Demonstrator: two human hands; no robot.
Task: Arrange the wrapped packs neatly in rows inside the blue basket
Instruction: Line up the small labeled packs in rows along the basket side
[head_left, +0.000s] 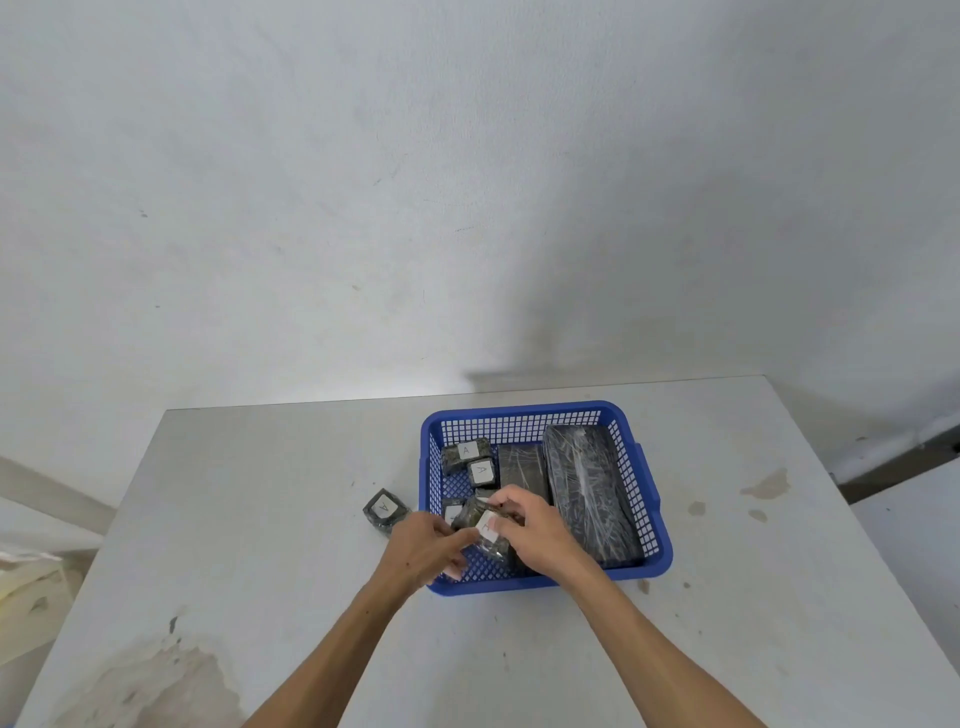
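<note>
A blue mesh basket (524, 415) sits on the white table. Inside, a long dark wrapped pack (589, 488) lies along the right wall and a shorter dark pack (522, 467) lies beside it. Two small packs with white "A" labels (466, 451) (482, 474) lie in a row at the far left. My left hand (423, 545) and my right hand (530, 530) both grip a small labelled pack (485, 530) over the basket's near left part. Another small pack (453, 512) is partly hidden behind it. One small "A" pack (385, 509) lies on the table left of the basket.
The white table (260, 519) stands against a pale wall; its surface is stained at the near left and right. Some pale material shows past the table's left edge (26, 571).
</note>
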